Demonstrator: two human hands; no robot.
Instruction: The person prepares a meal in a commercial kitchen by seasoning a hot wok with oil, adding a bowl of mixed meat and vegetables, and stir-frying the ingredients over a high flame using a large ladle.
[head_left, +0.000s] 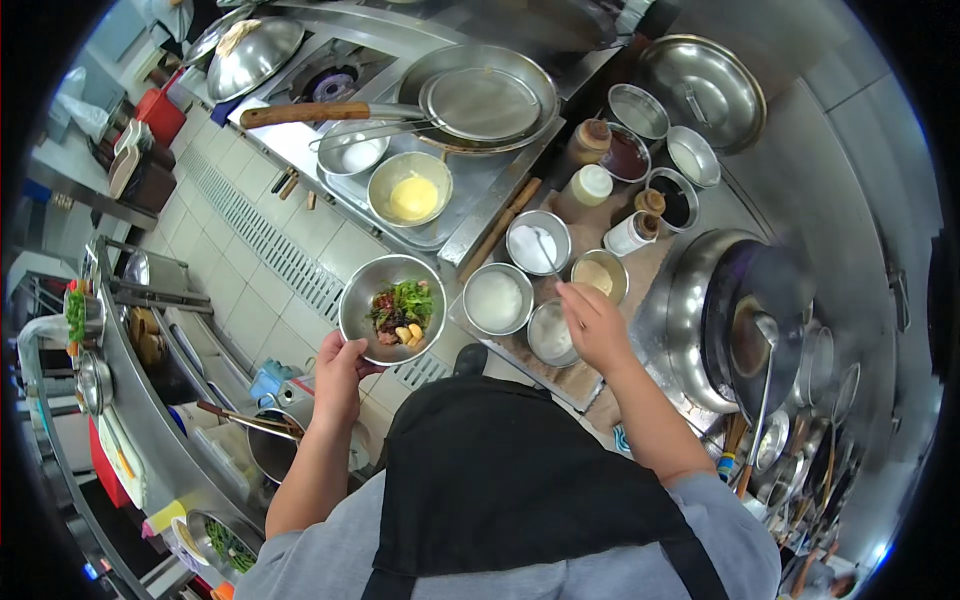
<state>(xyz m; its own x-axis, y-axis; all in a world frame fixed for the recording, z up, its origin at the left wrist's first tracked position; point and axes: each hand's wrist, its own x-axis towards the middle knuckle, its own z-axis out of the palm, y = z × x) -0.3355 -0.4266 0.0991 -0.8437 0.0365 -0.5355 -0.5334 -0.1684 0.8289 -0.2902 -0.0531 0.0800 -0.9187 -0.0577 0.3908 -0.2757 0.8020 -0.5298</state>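
Note:
My left hand (343, 365) grips the rim of a steel bowl (352, 307) in front of my apron. Inside lie chopped greens (409, 301), some minced meat, dark reddish bits and several pale yellow pieces (409, 334). On the right, my right hand (591, 319) holds the handle of a small metal spoon (546, 251). The spoon's head rests in a steel container of white granules (531, 241). Close by stand one container with white contents (495, 301), one with beige powder (596, 274) and one with whitish contents (551, 334), partly under my hand.
A wok (750, 337) with a ladle (766, 330) stands at the right. Sauce bottles (592, 184) and a dark liquid container (673, 196) crowd the counter. Ahead are a bowl of yellow liquid (411, 191) and a wooden-handled pan (480, 142). A floor drain grate (262, 232) crosses the tiles.

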